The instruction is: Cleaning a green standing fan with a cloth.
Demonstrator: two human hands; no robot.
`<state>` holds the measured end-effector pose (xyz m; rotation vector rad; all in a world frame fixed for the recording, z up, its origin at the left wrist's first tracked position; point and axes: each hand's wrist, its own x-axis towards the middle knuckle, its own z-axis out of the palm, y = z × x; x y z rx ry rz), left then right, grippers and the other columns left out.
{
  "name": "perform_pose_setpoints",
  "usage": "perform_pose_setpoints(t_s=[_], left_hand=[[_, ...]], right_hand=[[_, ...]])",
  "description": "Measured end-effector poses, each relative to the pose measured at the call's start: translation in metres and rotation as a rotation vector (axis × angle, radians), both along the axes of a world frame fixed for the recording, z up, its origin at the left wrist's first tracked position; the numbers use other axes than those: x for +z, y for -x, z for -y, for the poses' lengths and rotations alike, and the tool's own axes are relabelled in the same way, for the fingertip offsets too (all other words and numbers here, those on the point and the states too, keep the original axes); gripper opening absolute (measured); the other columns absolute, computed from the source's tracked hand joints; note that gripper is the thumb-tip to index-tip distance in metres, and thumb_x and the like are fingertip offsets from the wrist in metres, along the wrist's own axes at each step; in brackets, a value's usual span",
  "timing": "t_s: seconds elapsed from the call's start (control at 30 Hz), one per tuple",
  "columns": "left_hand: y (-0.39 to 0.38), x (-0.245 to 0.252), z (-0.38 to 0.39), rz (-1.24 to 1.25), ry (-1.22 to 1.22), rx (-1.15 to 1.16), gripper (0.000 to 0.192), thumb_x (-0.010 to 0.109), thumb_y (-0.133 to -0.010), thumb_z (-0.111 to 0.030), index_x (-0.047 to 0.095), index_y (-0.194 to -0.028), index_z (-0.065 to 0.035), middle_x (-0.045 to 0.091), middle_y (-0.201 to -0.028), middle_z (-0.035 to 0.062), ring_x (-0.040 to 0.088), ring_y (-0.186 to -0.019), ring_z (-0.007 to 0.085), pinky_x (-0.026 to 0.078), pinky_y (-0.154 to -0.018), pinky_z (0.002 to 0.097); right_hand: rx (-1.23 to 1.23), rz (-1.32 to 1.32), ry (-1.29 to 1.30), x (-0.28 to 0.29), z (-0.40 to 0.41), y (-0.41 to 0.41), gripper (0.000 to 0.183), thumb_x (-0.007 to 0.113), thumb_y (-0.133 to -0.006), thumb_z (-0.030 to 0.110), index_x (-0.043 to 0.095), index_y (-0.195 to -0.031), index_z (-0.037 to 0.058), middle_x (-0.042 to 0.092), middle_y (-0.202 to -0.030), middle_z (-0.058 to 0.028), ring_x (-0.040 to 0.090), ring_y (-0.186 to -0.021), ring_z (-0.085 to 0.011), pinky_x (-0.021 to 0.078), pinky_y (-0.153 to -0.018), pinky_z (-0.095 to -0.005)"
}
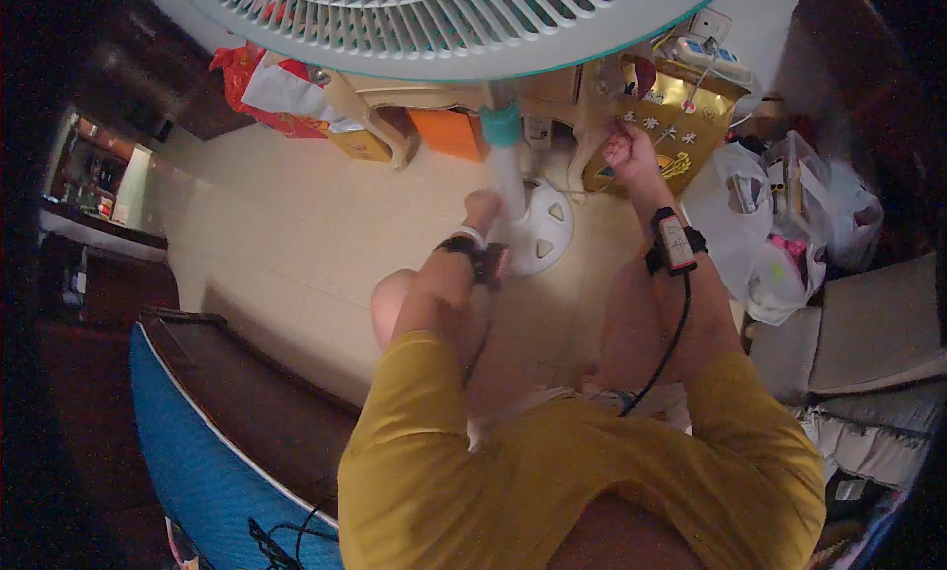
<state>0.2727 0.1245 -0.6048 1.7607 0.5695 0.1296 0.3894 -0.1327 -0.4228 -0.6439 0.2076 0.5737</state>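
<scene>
A standing fan rises in front of me, its white slatted grille with a teal rim filling the top of the view. Below it run a white pole with a teal collar and a round white base on the floor. My left hand is curled right beside the pole; whether it touches the pole is unclear. My right hand has bent fingers in front of a gold rice bag. A thin cord runs down close to that hand. I cannot tell whether the fingers hold anything.
A cream wooden cabinet stands behind the fan, with an orange box beneath it. A power strip sits above the rice bag. Plastic bags lie at right. A blue-covered bed or seat is at lower left.
</scene>
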Motion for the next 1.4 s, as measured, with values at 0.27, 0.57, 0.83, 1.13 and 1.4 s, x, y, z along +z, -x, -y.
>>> perform_pose_setpoints(t_s=[0.27, 0.57, 0.83, 1.13, 1.4], left_hand=[[0.056, -0.026, -0.065, 0.056, -0.393, -0.479, 0.015, 0.058, -0.069, -0.014, 0.058, -0.079, -0.0023, 0.058, -0.071, 0.0088, 0.058, -0.061, 0.0179, 0.044, -0.048, 0.0254], [0.029, 0.072, 0.004, -0.139, 0.319, -0.021, 0.006, 0.056, -0.066, -0.003, 0.052, -0.065, 0.0024, 0.052, -0.058, 0.0046, 0.047, -0.047, 0.012, 0.036, -0.039, 0.0246], [-0.009, 0.124, 0.017, 0.32, 0.353, 0.073, 0.012, 0.05, -0.07, -0.003, 0.053, -0.082, -0.0036, 0.055, -0.077, 0.0044, 0.052, -0.068, 0.0151, 0.043, -0.059, 0.0272], [0.014, 0.182, -0.004, 0.456, 0.645, -0.025, 0.026, 0.051, -0.076, -0.001, 0.049, -0.1, -0.0101, 0.054, -0.096, 0.0006, 0.052, -0.083, 0.0134, 0.043, -0.071, 0.0254], [0.009, 0.093, 0.021, -0.052, 0.05, 0.029, 0.006, 0.051, -0.075, -0.002, 0.051, -0.08, -0.0011, 0.055, -0.073, 0.0073, 0.056, -0.062, 0.0166, 0.047, -0.053, 0.0255]], right_hand=[[0.143, 0.097, -0.12, 0.028, -0.036, 0.027, 0.012, 0.048, -0.078, 0.016, 0.053, -0.071, 0.0085, 0.051, -0.054, -0.0013, 0.046, -0.047, -0.0131, 0.0361, -0.044, -0.0254], [0.014, 0.073, -0.064, -0.01, 0.011, 0.002, 0.009, 0.048, -0.078, 0.017, 0.052, -0.075, 0.01, 0.054, -0.063, -0.0002, 0.048, -0.056, -0.0128, 0.0384, -0.052, -0.0269], [-0.115, 0.081, -0.164, -0.043, 0.014, -0.013, 0.008, 0.048, -0.078, 0.016, 0.052, -0.073, 0.0106, 0.051, -0.056, -0.0001, 0.046, -0.05, -0.0146, 0.0374, -0.05, -0.0265], [-0.175, -0.053, -0.101, -0.016, -0.033, 0.009, 0.006, 0.048, -0.077, 0.017, 0.05, -0.074, 0.0117, 0.047, -0.055, 0.0, 0.042, -0.047, -0.016, 0.035, -0.046, -0.0268], [0.211, 0.152, 0.016, -0.047, -0.027, 0.015, 0.012, 0.049, -0.079, 0.024, 0.053, -0.081, 0.012, 0.056, -0.069, -0.0021, 0.051, -0.056, -0.0129, 0.0391, -0.046, -0.0254]])
